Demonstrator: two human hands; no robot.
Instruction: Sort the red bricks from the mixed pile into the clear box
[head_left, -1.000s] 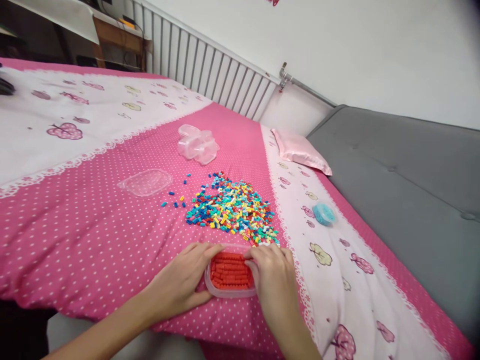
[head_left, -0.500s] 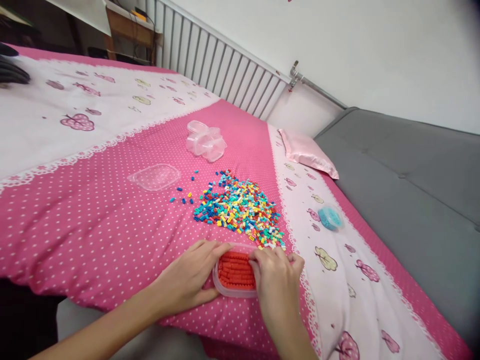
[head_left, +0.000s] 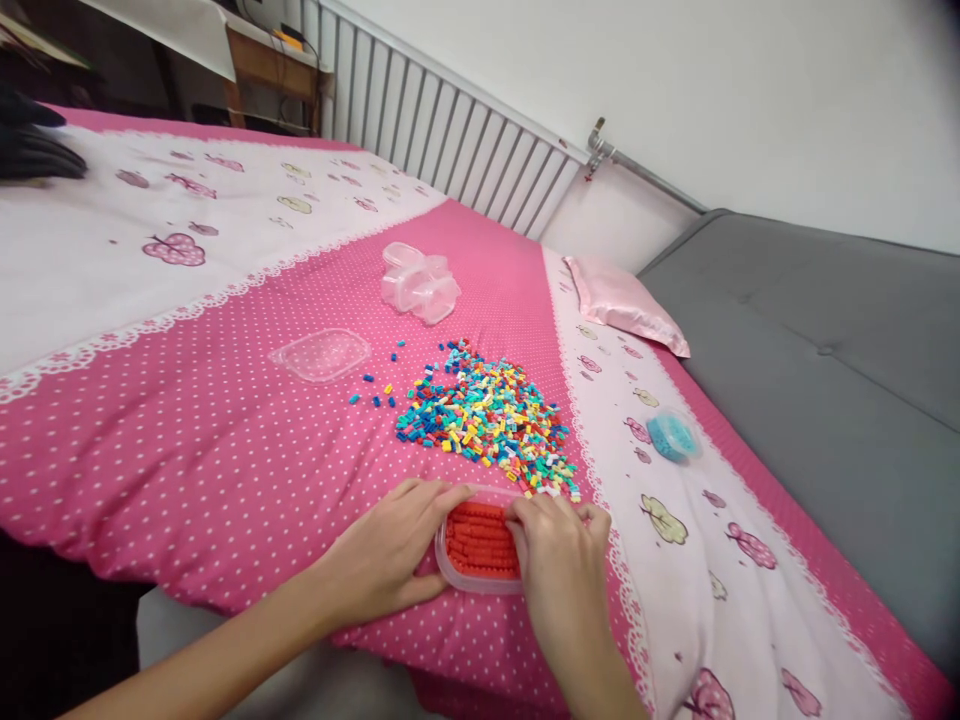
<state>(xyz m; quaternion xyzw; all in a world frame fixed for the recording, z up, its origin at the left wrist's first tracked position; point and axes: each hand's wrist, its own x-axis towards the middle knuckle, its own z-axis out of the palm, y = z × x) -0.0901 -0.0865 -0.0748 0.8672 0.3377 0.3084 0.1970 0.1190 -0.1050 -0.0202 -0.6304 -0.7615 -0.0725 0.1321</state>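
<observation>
A small clear plastic tub (head_left: 480,582) filled with red bricks sits near the front edge of the pink dotted bedspread (head_left: 187,450). My left hand (head_left: 386,550) cups the tub's left side, fingers wrapped along its rim. My right hand (head_left: 559,560) rests over the tub's right side, fingers curled down onto the red bricks. Just behind the tub lies a heap of mixed coloured bricks (head_left: 487,415).
A clear lid (head_left: 321,355) lies to the left of the heap, with a few stray bricks (head_left: 373,388) between. Empty clear tubs (head_left: 420,283) are stacked farther back. A tub of light-blue bricks (head_left: 671,436), a pink pillow (head_left: 622,300), a grey sofa (head_left: 825,350) and a radiator (head_left: 450,140) surround them.
The view has shifted slightly, so everything sits a little more to the right. My right hand has slid farther over the tub's right side. The left hand stays on the tub.
</observation>
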